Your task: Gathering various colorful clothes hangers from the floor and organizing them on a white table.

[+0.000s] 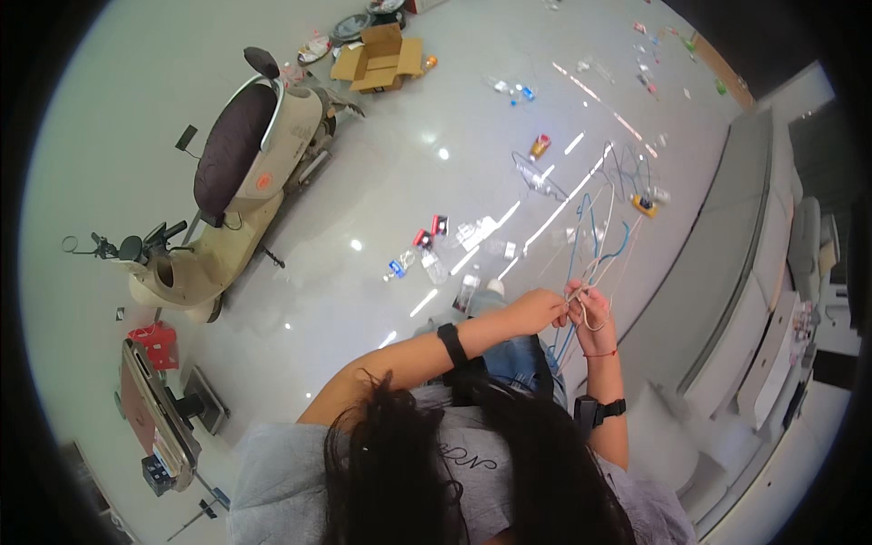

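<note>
My right hand holds a bunch of clothes hangers, with blue hangers and pale, cord-like loops crossing between its fingers. One pale loop hangs below the palm. From the left, my left hand reaches across and pinches the bunch where the strands meet; its fingertips are close to those of the right hand. Whether the pale strands are cord or coated wire is hard to tell. Some thin strands blur against the shiny floor.
A grey sofa runs along the right. Plastic bottles, a dark wire hanger and a yellow container lie on the floor ahead. At left stand a scooter and an open cardboard box.
</note>
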A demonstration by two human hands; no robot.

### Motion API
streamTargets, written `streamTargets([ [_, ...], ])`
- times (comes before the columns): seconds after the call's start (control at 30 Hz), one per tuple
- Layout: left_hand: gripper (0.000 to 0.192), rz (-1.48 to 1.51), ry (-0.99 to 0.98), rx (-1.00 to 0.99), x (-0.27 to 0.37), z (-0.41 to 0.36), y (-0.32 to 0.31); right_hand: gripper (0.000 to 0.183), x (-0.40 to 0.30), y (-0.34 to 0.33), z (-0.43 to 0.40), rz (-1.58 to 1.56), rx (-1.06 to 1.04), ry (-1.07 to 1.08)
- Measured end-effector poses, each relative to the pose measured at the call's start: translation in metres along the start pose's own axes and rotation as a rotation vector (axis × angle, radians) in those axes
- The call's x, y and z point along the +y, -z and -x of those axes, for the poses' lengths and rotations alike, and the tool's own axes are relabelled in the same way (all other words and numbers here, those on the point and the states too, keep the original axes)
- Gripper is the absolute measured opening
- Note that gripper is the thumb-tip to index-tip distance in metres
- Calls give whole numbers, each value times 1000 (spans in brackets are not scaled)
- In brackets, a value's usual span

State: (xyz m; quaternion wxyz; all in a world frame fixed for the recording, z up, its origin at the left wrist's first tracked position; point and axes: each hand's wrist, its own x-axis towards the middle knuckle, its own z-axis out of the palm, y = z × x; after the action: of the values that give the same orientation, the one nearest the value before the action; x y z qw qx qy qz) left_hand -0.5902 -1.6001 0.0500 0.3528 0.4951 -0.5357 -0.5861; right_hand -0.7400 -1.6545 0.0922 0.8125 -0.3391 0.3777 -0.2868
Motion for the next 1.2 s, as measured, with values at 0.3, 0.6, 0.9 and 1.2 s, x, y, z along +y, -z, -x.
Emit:
streamTargets([
  [0.3,34,499,-27,332,17,-44,138,31,-51,-73,-157,231,-233,-189],
  [0.6,34,-60,212,391,-54,-46,344,19,-15,-148,-352,155,94,-101],
  [0.9,25,678,767,777,-300,26,564,25,-11,-165,-449,657,425,-118],
  [1.2,23,231,1129,835,-627,22,709,28,134,-229,-503,1561,-115,-758],
])
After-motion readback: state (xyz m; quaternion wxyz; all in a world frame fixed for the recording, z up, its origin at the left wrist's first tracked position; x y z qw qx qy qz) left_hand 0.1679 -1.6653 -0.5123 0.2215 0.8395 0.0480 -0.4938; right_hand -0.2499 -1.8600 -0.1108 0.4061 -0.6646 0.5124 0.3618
